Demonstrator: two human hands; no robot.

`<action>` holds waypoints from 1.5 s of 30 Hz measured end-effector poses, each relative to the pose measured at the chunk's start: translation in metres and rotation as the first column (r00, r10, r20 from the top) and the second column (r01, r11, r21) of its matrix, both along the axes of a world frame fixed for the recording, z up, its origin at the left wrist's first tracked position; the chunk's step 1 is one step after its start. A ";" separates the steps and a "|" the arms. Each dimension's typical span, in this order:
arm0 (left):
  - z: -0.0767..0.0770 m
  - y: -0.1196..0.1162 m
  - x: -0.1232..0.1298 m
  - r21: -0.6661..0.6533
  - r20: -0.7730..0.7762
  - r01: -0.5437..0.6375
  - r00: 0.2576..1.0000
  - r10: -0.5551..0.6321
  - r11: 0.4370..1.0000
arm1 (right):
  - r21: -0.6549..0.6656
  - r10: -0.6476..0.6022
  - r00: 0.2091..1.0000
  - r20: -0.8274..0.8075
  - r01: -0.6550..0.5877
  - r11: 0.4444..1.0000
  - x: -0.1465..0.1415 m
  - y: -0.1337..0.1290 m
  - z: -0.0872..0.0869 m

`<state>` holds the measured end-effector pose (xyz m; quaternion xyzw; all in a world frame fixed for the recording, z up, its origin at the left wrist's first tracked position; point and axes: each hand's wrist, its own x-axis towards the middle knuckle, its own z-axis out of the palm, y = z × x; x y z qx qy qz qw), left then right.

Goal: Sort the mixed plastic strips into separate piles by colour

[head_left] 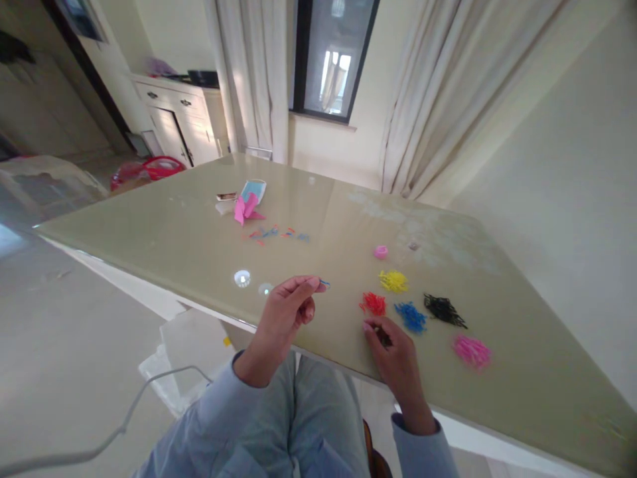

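My left hand (293,304) is raised over the table near its front edge, with thumb and forefinger pinching a small thin blue piece (324,284) whose end looks like a loop. My right hand (391,342) rests low at the near side of a pile of small red pieces (374,303). Its fingers are curled and the thumb lies close to the forefinger; whatever they may hold is hidden. Around it lie piles of similar yellow pieces (393,281), blue pieces (411,317), black pieces (444,310) and pink pieces (472,351).
A glossy greenish table (199,232) carries scattered orange and blue pieces (273,232), a pink folded paper shape (247,209), a face mask (253,190) and a small pink object (381,251). A grey cable (124,425) runs at lower left.
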<state>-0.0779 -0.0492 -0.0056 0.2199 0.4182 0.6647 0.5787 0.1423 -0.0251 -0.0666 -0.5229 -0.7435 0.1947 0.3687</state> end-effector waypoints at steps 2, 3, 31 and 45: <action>0.006 -0.002 0.014 -0.005 0.018 0.035 0.999 -0.035 0.999 | -0.003 0.001 1.000 -0.015 -0.001 1.000 -0.001 -0.001 0.001; 0.008 -0.002 0.020 -0.003 0.019 0.049 0.999 -0.049 0.999 | -0.005 -0.001 1.000 -0.020 0.001 1.000 -0.002 -0.001 0.001; -0.011 0.119 0.157 -0.026 -0.990 0.665 0.087 -0.112 0.746 | -0.107 -0.051 0.998 -0.020 0.049 0.993 -0.004 -0.005 0.000; -0.014 0.116 0.143 0.043 -0.979 0.604 0.186 -0.088 0.796 | -0.060 -0.008 0.998 -0.069 0.004 0.998 -0.003 -0.006 -0.002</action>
